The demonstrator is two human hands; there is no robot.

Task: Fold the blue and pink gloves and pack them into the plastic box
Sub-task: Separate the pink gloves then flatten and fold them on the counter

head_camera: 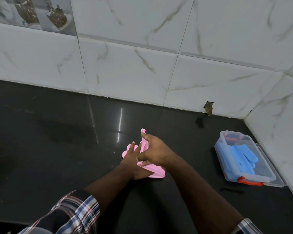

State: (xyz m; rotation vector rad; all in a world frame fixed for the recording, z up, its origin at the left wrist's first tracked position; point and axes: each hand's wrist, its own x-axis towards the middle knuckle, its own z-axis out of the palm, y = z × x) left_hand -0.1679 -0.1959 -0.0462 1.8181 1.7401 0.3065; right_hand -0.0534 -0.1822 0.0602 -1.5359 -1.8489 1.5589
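Pink glove point(155, 172) mid-counter point(57, 141), between my hands. My right hand point(155, 152) pinches its raised edge; my left hand point(131, 160) presses it flat, fingers straight. Blue glove point(243, 157) lies in the plastic box point(227, 171), far right.

dim, soft | glare streaks on countertop point(120, 122) | wide-angle edge bending
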